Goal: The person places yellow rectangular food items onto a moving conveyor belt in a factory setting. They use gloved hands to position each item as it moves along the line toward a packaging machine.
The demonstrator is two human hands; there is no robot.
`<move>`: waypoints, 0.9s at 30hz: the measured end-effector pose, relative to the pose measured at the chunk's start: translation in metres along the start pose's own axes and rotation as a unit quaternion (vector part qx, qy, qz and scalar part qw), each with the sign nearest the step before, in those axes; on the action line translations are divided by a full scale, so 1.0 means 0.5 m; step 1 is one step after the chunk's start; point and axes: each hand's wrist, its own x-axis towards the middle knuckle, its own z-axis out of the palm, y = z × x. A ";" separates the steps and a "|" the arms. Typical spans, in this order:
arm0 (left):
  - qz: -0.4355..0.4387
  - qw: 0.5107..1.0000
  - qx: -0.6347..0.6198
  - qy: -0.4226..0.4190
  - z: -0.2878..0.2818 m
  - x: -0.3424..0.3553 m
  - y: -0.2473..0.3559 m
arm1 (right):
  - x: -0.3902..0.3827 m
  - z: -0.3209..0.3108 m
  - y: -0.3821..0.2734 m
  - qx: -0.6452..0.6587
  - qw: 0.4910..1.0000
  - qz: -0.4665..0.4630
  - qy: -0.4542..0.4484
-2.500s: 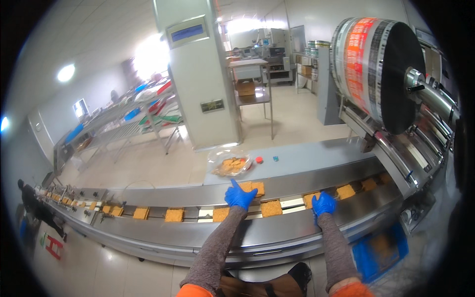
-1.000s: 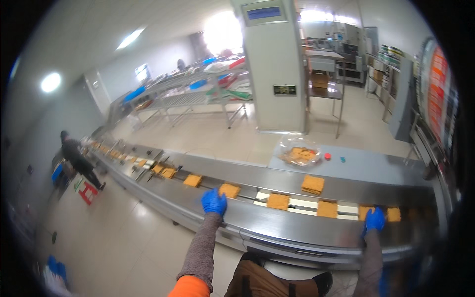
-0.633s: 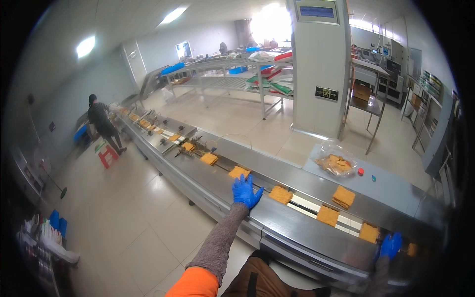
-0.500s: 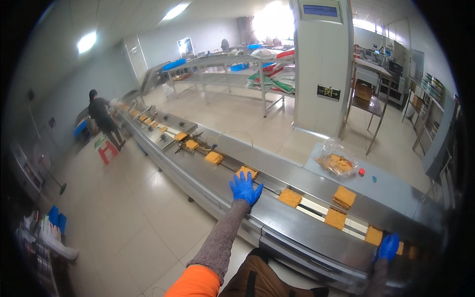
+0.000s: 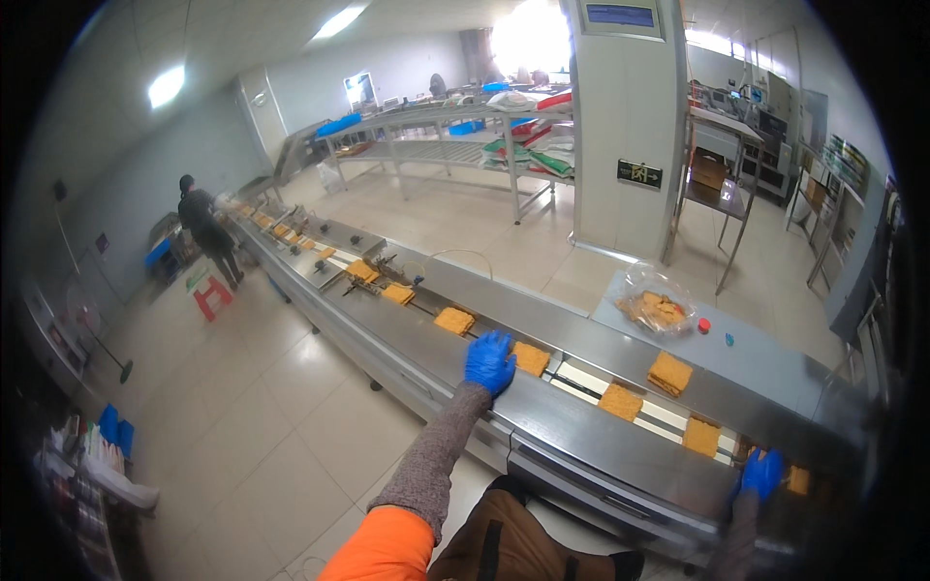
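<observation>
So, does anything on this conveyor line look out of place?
Yes: one stack of orange squares sits on the metal ledge beyond the belt, while the other pieces lie in a row along it.

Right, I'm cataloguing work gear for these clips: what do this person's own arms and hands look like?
The left hand and right hand wear plain blue gloves. The left forearm has a mottled grey-brown knit sleeve, with bright orange fabric above it. The right sleeve is too dim to describe fully.
</observation>
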 end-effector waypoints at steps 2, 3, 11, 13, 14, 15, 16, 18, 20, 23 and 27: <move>0.035 0.997 -0.055 -0.029 -0.004 0.026 0.048 | 0.006 0.017 0.030 -0.026 0.997 -0.062 0.044; 0.074 0.996 -0.052 -0.026 -0.011 0.041 0.079 | 0.000 0.025 0.036 -0.038 0.993 -0.094 0.061; 0.374 0.842 -0.028 -0.388 -0.276 0.087 0.488 | -0.006 -0.005 -0.016 -0.082 0.995 -0.035 -0.049; 0.468 0.829 -0.019 -0.305 -0.308 0.030 0.585 | -0.002 0.002 0.013 -0.039 0.995 0.031 -0.081; 0.533 0.781 0.044 -0.323 -0.340 0.016 0.648 | 0.011 0.008 0.064 -0.084 0.991 0.014 -0.107; 0.567 0.759 0.045 -0.316 -0.356 0.003 0.685 | -0.001 -0.015 0.022 -0.130 0.986 0.024 -0.098; 0.582 0.753 0.034 -0.307 -0.378 -0.015 0.710 | -0.002 0.000 0.018 -0.136 0.987 0.011 -0.089; 0.598 0.749 -0.014 -0.285 -0.394 -0.047 0.738 | 0.006 0.020 0.038 -0.148 0.986 0.007 -0.080; 0.621 0.735 -0.063 -0.264 -0.399 -0.080 0.766 | 0.024 0.027 0.116 -0.158 0.983 0.011 -0.090; 0.611 0.740 -0.096 -0.263 -0.390 -0.114 0.773 | 0.001 -0.001 -0.014 -0.135 0.990 -0.032 -0.036; 0.615 0.730 -0.134 -0.267 -0.381 -0.139 0.776 | 0.005 0.033 -0.023 -0.180 0.981 -0.059 -0.029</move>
